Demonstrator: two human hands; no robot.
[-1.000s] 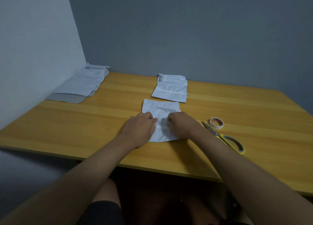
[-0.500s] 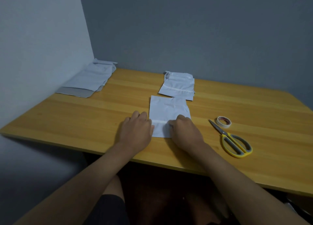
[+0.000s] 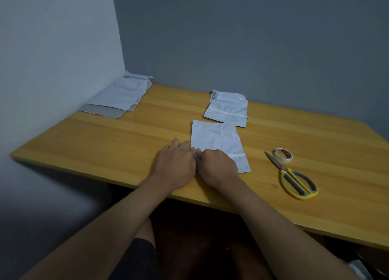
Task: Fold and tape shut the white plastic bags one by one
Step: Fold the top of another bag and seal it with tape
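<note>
2 hands, left hand (image 3: 175, 164), right hand (image 3: 219, 167), grips hidden, on 1 bag (image 3: 216, 139), 2 stacks, 1 tape roll (image 3: 283, 154), 1 scissors (image 3: 294, 177)

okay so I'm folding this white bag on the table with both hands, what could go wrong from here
1. Both hands, left hand and right hand, work at the bag's near left corner; its far end lies free and might slide or skew the fold.
2. The tape roll lies off to the right, so letting go to reach it may let the fold spring open.
3. The scissors lie with their tip beside the roll; a hasty grab could catch the blades.
</note>
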